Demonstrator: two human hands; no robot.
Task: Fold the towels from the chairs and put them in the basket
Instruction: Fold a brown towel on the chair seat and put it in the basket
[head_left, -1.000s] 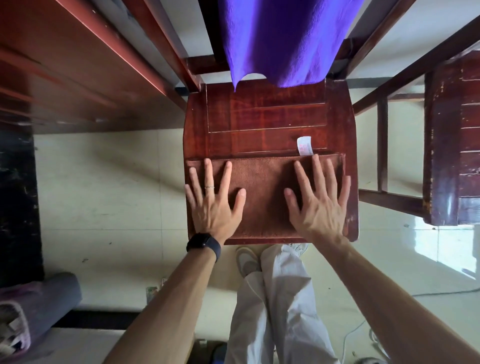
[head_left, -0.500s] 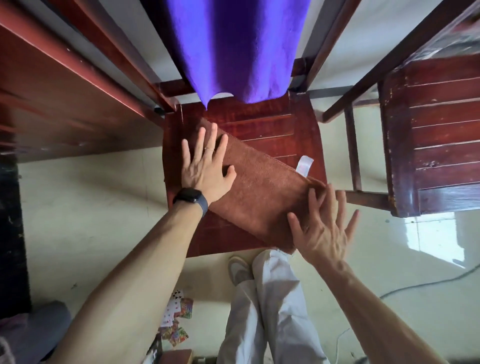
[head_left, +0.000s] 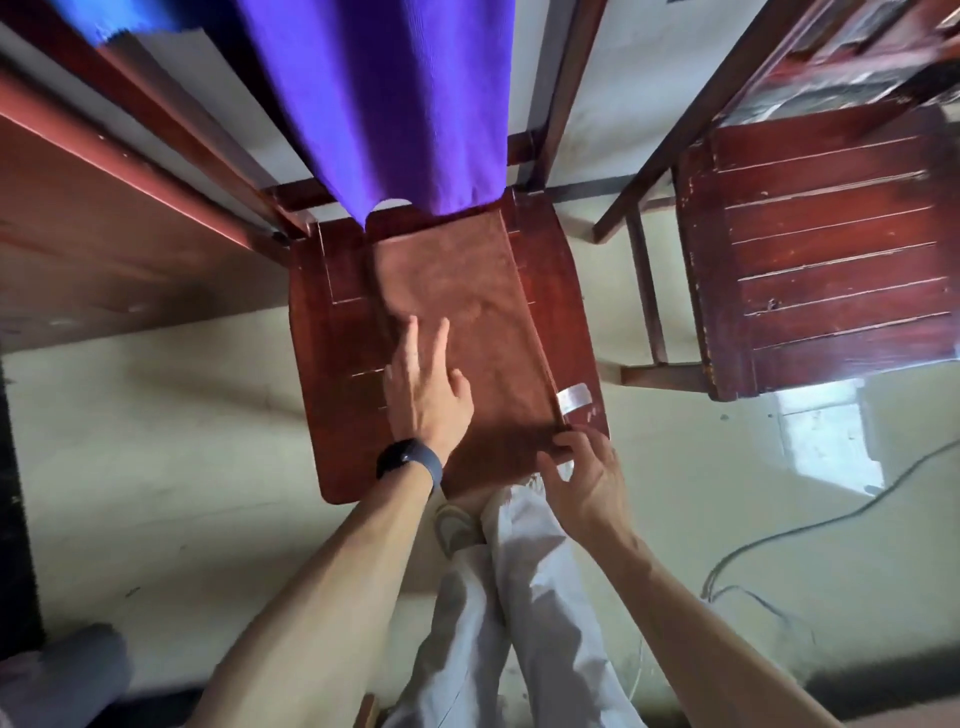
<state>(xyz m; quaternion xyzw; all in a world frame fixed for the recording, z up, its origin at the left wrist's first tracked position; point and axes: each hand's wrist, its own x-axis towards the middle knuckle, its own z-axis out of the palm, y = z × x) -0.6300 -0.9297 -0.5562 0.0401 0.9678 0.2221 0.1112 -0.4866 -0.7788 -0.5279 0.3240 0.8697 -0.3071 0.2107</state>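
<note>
The brown towel (head_left: 457, 312) lies on the seat of the chair (head_left: 332, 364) as a folded strip running from the seat back toward the near edge, slightly askew. Its white label (head_left: 574, 397) sticks out at the near right side. The left hand (head_left: 426, 395) rests flat on the near half of the strip with its fingers straight and pointing away from the person. It holds nothing and, in my judgement, serves to pin the cloth so that it does not slide on the polished wood. The right hand (head_left: 582, 467) is at the near right corner with its fingers curled over the towel's edge, gripping that corner. The grip suggests the near end is about to be lifted and carried over the pinned part for a further fold. The fold is judged incomplete, since the strip looks too long for storing. A purple towel (head_left: 389, 104) hangs over the back of the same chair, its lower edge just overlapping the far end of the brown one, and it has not yet been dealt with. The second chair (head_left: 831, 260), to the right, shows no towel on its seat. The basket is not in view, so the carrying step cannot be assessed. A cable (head_left: 779, 530) on the floor at the right is a possible trip risk.
</note>
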